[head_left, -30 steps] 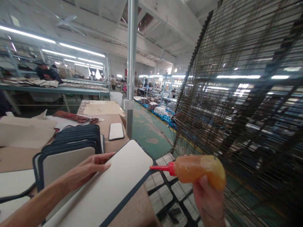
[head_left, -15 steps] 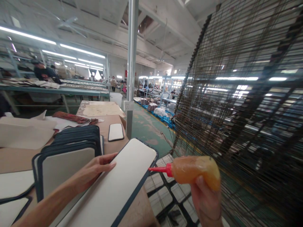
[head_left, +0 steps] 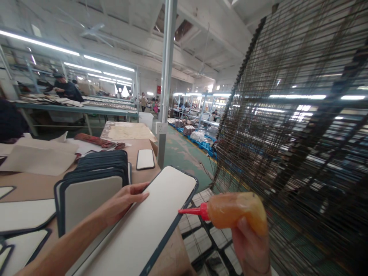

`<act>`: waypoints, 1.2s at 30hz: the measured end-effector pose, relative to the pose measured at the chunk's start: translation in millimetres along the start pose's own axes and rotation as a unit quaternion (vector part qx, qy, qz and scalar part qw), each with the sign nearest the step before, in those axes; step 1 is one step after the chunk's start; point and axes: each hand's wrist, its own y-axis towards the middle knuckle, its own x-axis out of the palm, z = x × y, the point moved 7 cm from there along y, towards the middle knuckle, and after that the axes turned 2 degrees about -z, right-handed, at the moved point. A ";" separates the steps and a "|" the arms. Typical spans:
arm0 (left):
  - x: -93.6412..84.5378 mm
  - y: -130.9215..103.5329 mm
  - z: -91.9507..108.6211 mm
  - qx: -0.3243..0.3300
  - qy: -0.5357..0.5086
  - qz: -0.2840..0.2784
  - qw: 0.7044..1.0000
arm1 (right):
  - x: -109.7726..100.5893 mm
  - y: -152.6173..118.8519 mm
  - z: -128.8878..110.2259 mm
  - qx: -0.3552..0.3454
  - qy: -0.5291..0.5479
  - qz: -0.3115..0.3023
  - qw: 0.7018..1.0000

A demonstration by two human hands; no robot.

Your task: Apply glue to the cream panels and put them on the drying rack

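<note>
Left hand [head_left: 122, 203] flat, fingers extended, forearm stretched forward; right hand [head_left: 251, 249] raised, grip closed

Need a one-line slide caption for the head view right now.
Left hand steadies a white panel with dark edging while right hand holds an orange glue bottle beside it.

Right hand [head_left: 251, 245] aims glue bottle [head_left: 234, 211] at panel [head_left: 149, 222].

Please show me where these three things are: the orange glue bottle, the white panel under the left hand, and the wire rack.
Glue bottle [head_left: 234, 211]: head view, middle of its orange body.
White panel [head_left: 161, 214]: head view, bare white face.
Wire rack [head_left: 301, 134]: head view, on the wire grid.
</note>
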 end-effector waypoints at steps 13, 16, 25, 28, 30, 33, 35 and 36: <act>-7.5 5.7 3.2 0.023 -0.004 0.019 1.000 | 7.6 -10.4 5.1 0.017 -0.014 -0.017 1.000; -8.1 7.9 5.5 0.025 -0.010 0.027 0.999 | 8.8 -12.0 5.0 0.013 -0.025 -0.023 0.999; -2.4 12.0 17.4 0.021 -0.022 0.055 0.998 | 10.7 -18.0 8.6 0.044 -0.006 -0.004 0.999; -4.3 17.8 17.4 0.027 -0.022 0.053 0.998 | 7.8 -19.1 9.2 0.042 -0.007 -0.006 0.999; -5.6 21.6 17.6 0.028 -0.021 0.054 0.998 | 5.0 -19.3 10.5 0.043 -0.007 -0.013 0.999; -5.3 24.8 19.8 0.023 -0.018 0.065 0.997 | 1.0 -19.1 11.8 0.038 -0.004 -0.034 0.999; -4.4 25.8 22.4 0.018 -0.017 0.079 0.997 | 0.6 -19.1 12.9 0.035 0.001 -0.064 0.997; -4.0 26.3 23.7 0.015 -0.017 0.087 0.996 | 0.6 -19.4 13.9 0.037 0.002 -0.080 0.996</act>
